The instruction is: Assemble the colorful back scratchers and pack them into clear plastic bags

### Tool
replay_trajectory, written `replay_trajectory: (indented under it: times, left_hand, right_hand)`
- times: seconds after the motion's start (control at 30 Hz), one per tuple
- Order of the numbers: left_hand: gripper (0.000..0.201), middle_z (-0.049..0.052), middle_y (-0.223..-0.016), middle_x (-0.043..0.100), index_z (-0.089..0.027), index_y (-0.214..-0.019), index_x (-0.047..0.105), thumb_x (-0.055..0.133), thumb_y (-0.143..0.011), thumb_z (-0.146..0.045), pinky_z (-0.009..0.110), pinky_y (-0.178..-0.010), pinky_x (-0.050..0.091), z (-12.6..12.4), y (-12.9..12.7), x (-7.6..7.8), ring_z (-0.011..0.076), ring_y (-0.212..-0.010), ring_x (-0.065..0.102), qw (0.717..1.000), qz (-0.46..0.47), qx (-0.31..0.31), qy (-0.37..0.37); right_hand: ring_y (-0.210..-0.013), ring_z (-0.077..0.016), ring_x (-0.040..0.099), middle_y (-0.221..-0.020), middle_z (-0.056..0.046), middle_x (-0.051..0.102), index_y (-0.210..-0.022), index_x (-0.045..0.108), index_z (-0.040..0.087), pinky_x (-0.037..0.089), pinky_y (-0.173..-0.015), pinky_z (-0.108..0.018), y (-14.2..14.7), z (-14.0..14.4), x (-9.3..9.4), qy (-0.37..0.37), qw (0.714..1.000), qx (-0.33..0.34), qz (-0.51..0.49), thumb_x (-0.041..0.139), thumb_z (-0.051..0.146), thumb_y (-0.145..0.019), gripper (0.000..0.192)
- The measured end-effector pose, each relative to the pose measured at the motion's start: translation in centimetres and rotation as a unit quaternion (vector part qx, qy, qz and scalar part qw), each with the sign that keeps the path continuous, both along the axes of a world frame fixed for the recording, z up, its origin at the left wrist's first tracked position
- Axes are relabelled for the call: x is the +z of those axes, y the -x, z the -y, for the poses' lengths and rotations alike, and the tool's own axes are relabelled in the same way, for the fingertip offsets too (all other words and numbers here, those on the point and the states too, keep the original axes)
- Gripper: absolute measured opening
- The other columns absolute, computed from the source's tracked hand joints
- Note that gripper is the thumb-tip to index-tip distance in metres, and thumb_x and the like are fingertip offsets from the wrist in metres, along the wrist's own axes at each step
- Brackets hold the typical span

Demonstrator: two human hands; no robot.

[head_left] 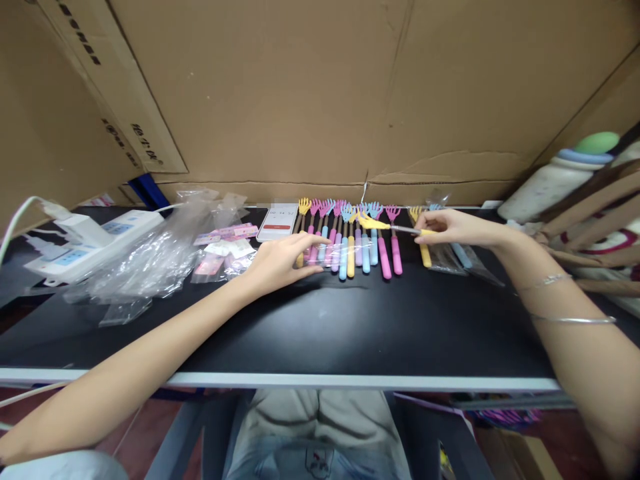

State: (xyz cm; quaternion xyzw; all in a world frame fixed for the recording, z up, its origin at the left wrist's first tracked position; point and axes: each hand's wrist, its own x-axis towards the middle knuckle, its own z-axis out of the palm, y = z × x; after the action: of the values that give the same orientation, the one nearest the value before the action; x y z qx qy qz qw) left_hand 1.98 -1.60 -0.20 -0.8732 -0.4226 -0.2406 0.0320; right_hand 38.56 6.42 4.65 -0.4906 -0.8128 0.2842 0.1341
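My right hand (450,227) pinches the handle end of a yellow back scratcher (373,223), held level with its claw pointing left. My left hand (283,263) is closed on one end of a clear plastic bag (345,253), which stretches right over a row of back scratchers. In that row are pink, blue, purple and yellow ones, claws toward the cardboard, such as a pink back scratcher (384,259). Below my right hand lie another yellow back scratcher (425,255) and a blue back scratcher (461,255), with clear plastic around them.
A phone (278,223) showing a timer lies behind my left hand. Farther left are printed cards (210,265), a heap of clear bags (145,263) and a white power strip (100,243). A bottle (547,187) stands at the right. Cardboard (320,93) walls the back.
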Motion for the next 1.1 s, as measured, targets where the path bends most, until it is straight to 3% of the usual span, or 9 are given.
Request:
replay_trajectory:
  times: [0.17, 0.37, 0.67, 1.1]
  left_hand:
    - [0.043, -0.002, -0.098, 0.066, -0.03, -0.122, 0.053, 0.065, -0.083, -0.042, 0.02, -0.062, 0.038, 0.0, 0.0, 0.0, 0.0138, -0.08, 0.062, 1.0, -0.005, 0.009, 0.006]
    - [0.045, -0.002, -0.103, 0.066, -0.031, -0.122, 0.053, 0.067, -0.081, -0.042, 0.021, -0.061, 0.037, -0.1, 0.1, -0.1, 0.0144, -0.083, 0.062, 1.0, -0.004, 0.009, 0.007]
    - [0.046, -0.003, -0.106, 0.066, -0.032, -0.124, 0.052, 0.066, -0.082, -0.044, 0.021, -0.061, 0.038, -0.2, 0.2, -0.3, 0.0144, -0.084, 0.063, 1.0, 0.002, 0.006, -0.001]
    - [0.047, -0.001, -0.109, 0.066, -0.031, -0.124, 0.051, 0.066, -0.082, -0.045, 0.02, -0.063, 0.04, -0.4, 0.3, -0.3, 0.015, -0.087, 0.063, 1.0, -0.001, 0.005, 0.006]
  right_hand:
    - [-0.059, -0.0113, 0.048, -0.065, 0.002, 0.055, -0.07, 0.053, 0.018, 0.034, -0.055, -0.025, 0.1, -0.2, -0.7, 0.053, 0.996, 0.042, 0.056, 0.071, 0.058, -0.064, 0.044]
    - [-0.058, -0.01, 0.048, -0.064, 0.002, 0.053, -0.072, 0.052, 0.018, 0.032, -0.053, -0.023, 1.4, 0.5, -0.6, 0.058, 0.989, 0.105, 0.085, 0.068, 0.055, -0.07, 0.04]
    - [-0.058, -0.0103, 0.047, -0.063, 0.003, 0.053, -0.071, 0.051, 0.019, 0.03, -0.053, -0.023, 2.0, 1.2, -0.2, 0.056, 0.985, 0.105, 0.121, 0.066, 0.057, -0.071, 0.041]
    - [-0.059, -0.01, 0.044, -0.064, 0.003, 0.051, -0.069, 0.047, 0.019, 0.031, -0.054, -0.023, 3.0, 1.9, 0.0, 0.107, 0.982, 0.127, 0.093, 0.067, 0.056, -0.071, 0.041]
